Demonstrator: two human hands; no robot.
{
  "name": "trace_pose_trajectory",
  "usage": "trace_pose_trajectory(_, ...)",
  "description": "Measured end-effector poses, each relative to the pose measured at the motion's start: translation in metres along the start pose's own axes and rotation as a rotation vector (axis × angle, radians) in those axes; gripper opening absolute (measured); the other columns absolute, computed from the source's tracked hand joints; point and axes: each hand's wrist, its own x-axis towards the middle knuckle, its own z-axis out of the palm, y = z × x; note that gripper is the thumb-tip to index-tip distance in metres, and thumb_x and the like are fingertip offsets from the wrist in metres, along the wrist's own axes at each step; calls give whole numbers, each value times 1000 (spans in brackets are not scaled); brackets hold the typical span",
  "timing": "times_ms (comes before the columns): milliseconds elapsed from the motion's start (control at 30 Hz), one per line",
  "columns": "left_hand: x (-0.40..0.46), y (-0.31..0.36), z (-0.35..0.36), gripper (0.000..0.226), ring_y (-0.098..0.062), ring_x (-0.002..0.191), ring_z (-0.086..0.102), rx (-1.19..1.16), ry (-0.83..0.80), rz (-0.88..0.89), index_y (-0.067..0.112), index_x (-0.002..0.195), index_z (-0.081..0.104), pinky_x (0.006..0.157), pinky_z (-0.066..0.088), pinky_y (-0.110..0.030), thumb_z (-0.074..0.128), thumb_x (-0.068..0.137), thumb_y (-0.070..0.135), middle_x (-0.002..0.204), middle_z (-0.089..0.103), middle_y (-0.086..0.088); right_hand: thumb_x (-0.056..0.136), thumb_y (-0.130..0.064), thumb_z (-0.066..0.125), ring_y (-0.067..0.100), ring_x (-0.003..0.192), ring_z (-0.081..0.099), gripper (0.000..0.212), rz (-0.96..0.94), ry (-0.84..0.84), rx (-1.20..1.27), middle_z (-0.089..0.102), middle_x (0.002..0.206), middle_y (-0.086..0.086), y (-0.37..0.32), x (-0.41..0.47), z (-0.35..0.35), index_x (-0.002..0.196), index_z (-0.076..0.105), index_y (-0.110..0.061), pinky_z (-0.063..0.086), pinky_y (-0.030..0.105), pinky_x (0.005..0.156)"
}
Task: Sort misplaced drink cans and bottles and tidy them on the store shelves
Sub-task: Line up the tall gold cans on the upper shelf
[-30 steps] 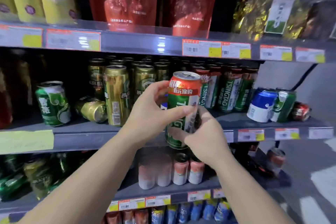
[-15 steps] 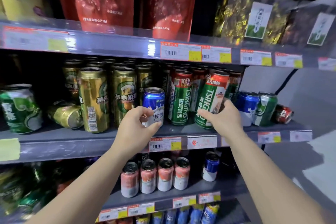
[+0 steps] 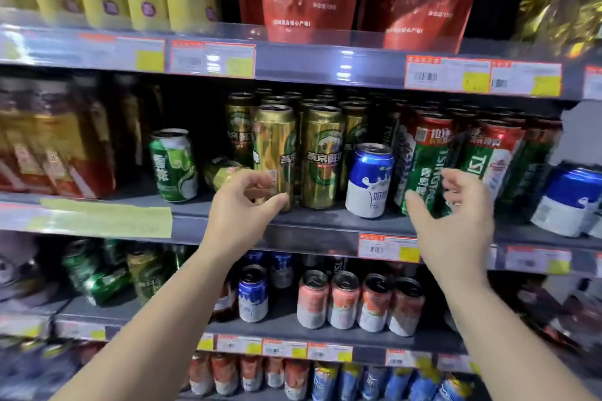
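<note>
Now both hands are up at the middle shelf [image 3: 325,228], and neither has anything in it. Left hand [image 3: 242,202] hangs in front of the tall gold cans [image 3: 275,153], fingers [image 3: 260,180] loosely curled around empty air. Right hand [image 3: 456,221] is spread, fingers relaxed and apart, just in front of the green and red cans [image 3: 423,166].

Between the two hands stands the short blue and white can [image 3: 369,181], upright at the shelf front, wedged between the gold row and the green and red row. It looks like the misplaced one; more blue and white cans sit on the shelf below [image 3: 252,298], which is probably where it belongs. A gold can [image 3: 221,172] lies on its side further left, beside a lone green can [image 3: 174,166], so more sorting waits there.

Compared with half a second ago: the left hand was pinching that blue can and has let it go, moving off to the left. The right hand was gripping a tilted green and red can; that can now stands in its row, and the hand has opened and pulled away.
</note>
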Motion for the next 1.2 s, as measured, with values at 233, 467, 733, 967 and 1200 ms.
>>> trace_pose_trajectory(233,19,-41,-44,35,-11,87,60,195,132,-28,22,102,62,76,48,-26,81,75,34,96,63,5,83,-23,70,-2,94,59,27,-87,-592,131,62,99,-16,-56,-56,81,99,57,-40,46,16,82)
trace_pose_trajectory(467,41,-48,-49,51,-16,95,59,464,57,48,25,118,58,81,52,-35,75,76,48,115,53,4,87,-27,67,-1,88,57,17,-93,-689,75,62,96,-14,-74,-69,112,97,58,-37,45,17,76)
trace_pose_trajectory(733,47,-63,-77,21,-16,83,57,467,49,37,22,95,60,67,46,-31,64,81,37,88,60,10,87,-25,66,-2,88,58,14,-48,-686,70,63,93,-16,-101,-89,137,95,61,-35,45,13,74)
trace_pose_trajectory(967,53,-88,-126,25,-13,75,55,370,110,114,23,84,56,64,46,-31,75,77,36,79,57,10,88,-31,65,7,110,50,52,-6,-521,-25,47,131,-7,-153,-100,187,136,46,-27,45,27,86)
trace_pose_trajectory(1200,74,-96,-140,91,-23,109,60,446,-54,-143,19,140,30,81,52,-37,74,71,59,125,60,-2,76,-58,69,30,118,52,93,204,-674,-426,40,142,9,-171,-85,231,146,20,-21,41,34,75)
